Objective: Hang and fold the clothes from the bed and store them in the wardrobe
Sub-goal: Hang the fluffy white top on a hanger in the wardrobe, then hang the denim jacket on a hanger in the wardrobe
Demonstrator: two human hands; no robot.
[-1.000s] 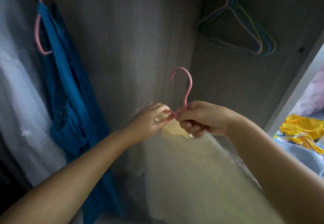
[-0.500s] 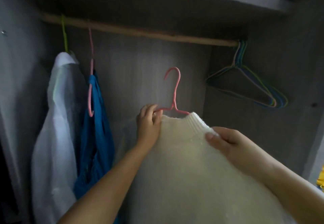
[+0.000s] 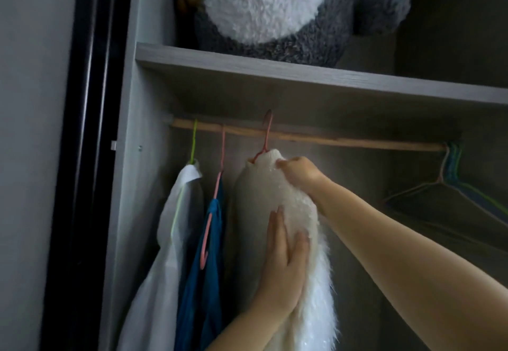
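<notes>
A fluffy cream sweater (image 3: pixel 258 185) hangs on a pink hanger (image 3: pixel 265 141) whose hook sits over the wooden wardrobe rail (image 3: pixel 343 141). My right hand (image 3: pixel 298 170) grips the sweater's neck just below the hook. My left hand (image 3: pixel 286 257) lies flat with straight fingers against the sweater's side. Left of it on the same rail hang a blue garment (image 3: pixel 211 254) on a pink hanger and a white garment (image 3: pixel 170 240) on a green hanger.
Several bare coloured hangers (image 3: pixel 450 183) hang at the rail's right end. A shelf (image 3: pixel 302 73) runs above the rail, with a grey and white plush toy (image 3: pixel 288 6) on it. The wardrobe's dark door frame (image 3: pixel 79 158) stands at the left.
The sweater on its pink hanger went up and its hook now sits over the rail. My left hand dropped from the hanger to the sweater's side; my right moved up to the neck.
</notes>
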